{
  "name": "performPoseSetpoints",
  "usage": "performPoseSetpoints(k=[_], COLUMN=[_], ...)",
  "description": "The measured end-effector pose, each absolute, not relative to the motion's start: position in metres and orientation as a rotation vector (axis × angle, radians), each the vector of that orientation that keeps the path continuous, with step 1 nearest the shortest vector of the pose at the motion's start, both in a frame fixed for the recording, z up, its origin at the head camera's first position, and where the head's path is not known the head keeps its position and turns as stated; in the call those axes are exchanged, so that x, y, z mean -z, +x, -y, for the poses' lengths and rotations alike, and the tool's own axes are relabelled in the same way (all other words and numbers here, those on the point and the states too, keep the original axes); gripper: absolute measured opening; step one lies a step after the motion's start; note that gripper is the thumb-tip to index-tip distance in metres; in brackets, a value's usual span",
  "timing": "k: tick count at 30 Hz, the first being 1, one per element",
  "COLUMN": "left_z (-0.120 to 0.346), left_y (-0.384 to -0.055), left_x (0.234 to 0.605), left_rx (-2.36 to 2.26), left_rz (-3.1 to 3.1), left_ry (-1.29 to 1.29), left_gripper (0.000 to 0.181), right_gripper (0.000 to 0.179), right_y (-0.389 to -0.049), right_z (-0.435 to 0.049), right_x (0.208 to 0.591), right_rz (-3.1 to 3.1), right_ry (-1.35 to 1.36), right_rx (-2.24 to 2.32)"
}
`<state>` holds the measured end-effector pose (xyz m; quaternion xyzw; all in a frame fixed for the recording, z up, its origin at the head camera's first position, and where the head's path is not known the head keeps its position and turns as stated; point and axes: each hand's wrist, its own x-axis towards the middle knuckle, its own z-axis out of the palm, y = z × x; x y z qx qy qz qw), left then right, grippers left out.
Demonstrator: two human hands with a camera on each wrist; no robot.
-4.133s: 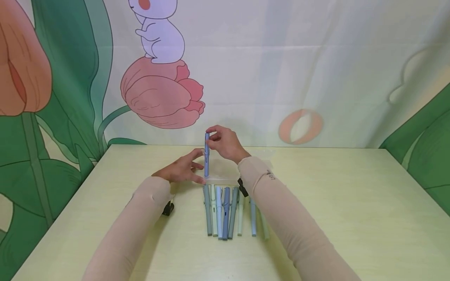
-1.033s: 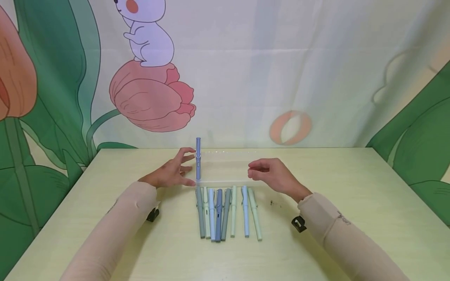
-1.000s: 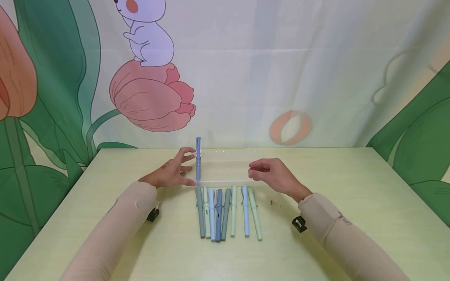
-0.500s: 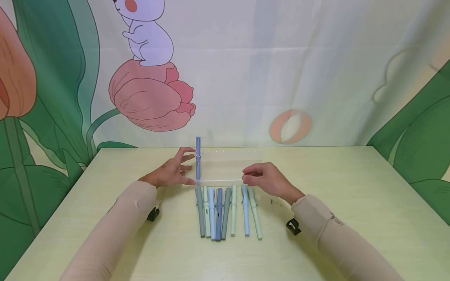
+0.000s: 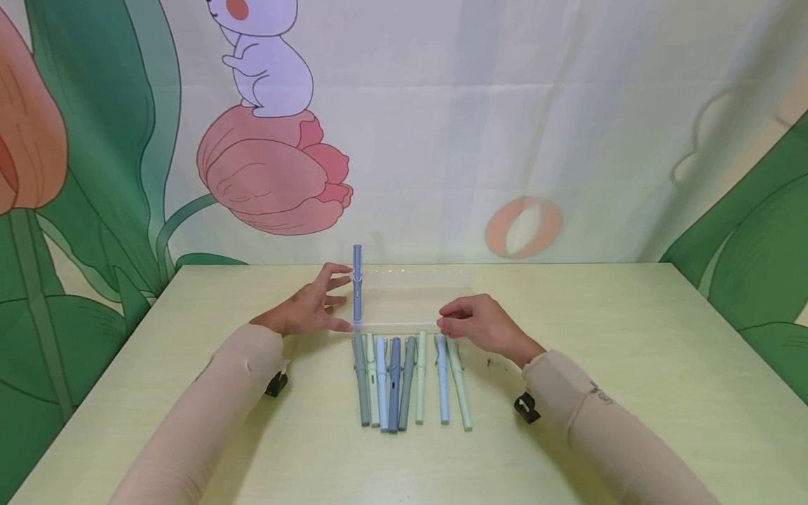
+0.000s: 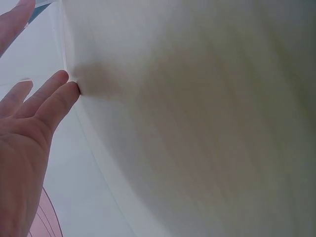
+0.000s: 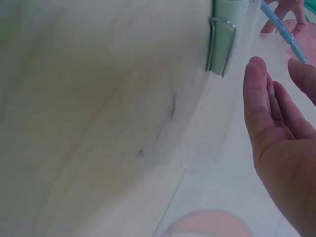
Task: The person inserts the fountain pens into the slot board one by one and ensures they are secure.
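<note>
In the head view, a periwinkle-blue pen (image 5: 357, 284) lies lengthwise at the left end of a clear tray (image 5: 410, 327). My left hand (image 5: 309, 303) is at that end, thumb and fingers spread apart and fingertips right at the tray's side. In front of the tray several capped pens lie side by side, among them a dark blue pen (image 5: 394, 386), a light blue pen (image 5: 443, 382) and a pale green pen (image 5: 460, 386). Over the tray's front right edge hovers my right hand (image 5: 482, 322), loosely bent and holding nothing; the right wrist view shows a gap between thumb and fingers.
The pale wooden table (image 5: 631, 365) reaches back to a printed curtain (image 5: 429, 126) with flowers and a white animal. Small dark marks (image 5: 495, 362) show on the tabletop right of the pens. Each wrist carries a black camera mount (image 5: 527, 407).
About four seconds ago my right hand held the periwinkle-blue pen at the tray's left end. It has let go and moved right, then slightly nearer the pens. My left hand stays by the tray.
</note>
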<state>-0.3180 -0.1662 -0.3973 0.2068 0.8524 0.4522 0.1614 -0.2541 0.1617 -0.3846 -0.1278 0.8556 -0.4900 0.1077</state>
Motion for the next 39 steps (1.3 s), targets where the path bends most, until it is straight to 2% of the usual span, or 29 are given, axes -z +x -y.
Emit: performPoseSetpoints(k=[17,39], left_z=[0.164,0.167], left_y=[-0.317,-0.319], left_x=[0.396,0.397], left_rx=[-1.284,-1.295], left_rz=[-2.438,-2.430], left_ry=[0.566,0.591], left_gripper=[0.098,0.096], right_gripper=[0.019,0.019], right_y=[-0.251,-0.245], right_z=[-0.175,-0.161], right_x=[0.390,0.392], right_rz=[-2.586,-2.622], right_ry=[-0.217,-0.051], right_rx=[1.291,1.071])
